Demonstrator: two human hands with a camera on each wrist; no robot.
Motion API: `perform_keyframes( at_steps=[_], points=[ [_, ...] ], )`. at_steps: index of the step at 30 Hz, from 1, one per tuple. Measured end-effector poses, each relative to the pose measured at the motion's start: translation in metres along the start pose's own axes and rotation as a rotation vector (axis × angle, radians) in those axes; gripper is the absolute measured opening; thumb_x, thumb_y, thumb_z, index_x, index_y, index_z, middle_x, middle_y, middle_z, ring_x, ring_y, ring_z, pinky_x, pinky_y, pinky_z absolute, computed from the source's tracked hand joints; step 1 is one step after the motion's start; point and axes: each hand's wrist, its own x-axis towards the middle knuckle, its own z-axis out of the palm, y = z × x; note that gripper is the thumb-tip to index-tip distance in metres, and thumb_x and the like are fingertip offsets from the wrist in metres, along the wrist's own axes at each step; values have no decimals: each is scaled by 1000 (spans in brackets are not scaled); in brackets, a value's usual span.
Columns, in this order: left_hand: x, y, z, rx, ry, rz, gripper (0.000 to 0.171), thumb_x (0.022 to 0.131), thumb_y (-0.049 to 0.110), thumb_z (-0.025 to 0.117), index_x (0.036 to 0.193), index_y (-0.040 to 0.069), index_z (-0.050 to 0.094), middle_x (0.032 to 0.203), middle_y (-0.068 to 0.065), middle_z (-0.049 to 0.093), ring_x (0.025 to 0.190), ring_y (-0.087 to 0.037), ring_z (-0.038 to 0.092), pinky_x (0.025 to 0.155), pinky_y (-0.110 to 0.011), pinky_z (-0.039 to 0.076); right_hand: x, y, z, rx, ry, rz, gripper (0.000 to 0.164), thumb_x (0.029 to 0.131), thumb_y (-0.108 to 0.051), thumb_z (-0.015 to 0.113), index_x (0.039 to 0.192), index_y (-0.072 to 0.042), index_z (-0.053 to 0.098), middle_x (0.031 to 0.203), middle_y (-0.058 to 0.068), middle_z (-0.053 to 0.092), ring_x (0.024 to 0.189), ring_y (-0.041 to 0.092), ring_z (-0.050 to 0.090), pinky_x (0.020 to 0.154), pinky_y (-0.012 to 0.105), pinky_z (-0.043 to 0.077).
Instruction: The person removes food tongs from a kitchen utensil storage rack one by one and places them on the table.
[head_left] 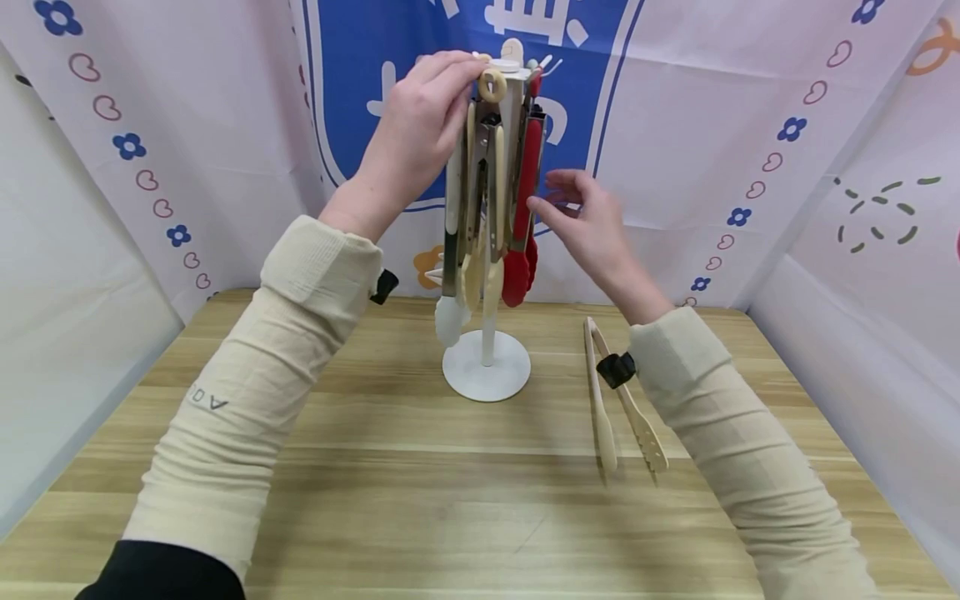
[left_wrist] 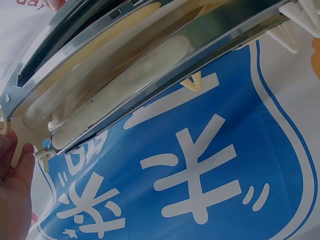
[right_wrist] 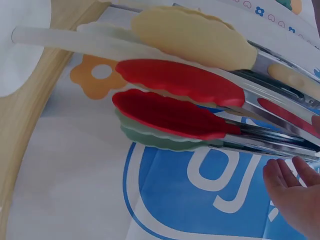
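Wood tbl (head_left: 375, 500), w/ blue-and-white cloth (head_left: 348, 75) behind: our L hand (head_left: 420, 117) grips the top of the stand (head_left: 488, 337); our R hand (head_left: 588, 221) is loose, nr the red tongs (head_left: 528, 171).

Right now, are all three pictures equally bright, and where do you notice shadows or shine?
Not equally: the head view is brightest, with soft shadows on the wooden table; the left wrist view is dimmer, with shine along the hanging tongs; the right wrist view is dim too, and turned sideways, so the white stand runs across it.
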Motion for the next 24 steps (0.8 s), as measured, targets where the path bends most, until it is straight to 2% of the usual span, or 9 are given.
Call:
perform_keyframes(
  at_steps=[9,19,24],
  points=[
    [-1,-1,0,-2,5,3,34,98,14,39,128,5,51,130,-6,50,122,-13,40,102,-14,25,-1,7,16,122,30,0,49,87,-23,62,128,-4,43,121,9,51,107,16,50,94,26,43],
    [0,0,0,4,0,-2,34,98,15,38,129,6,50,131,-7,49,123,-13,40,102,-13,24,1,15,26,195,79,42,50,85,-19,64,127,-3,43,116,12,52,104,19,50,92,27,44],
    [0,0,0,1,1,-6,34,98,15,39,129,6,50,131,-6,49,123,-13,40,102,-13,24,2,19,31,223,104,32,48,84,-16,65,124,-1,44,114,13,52,103,20,50,90,28,46]
  ],
)
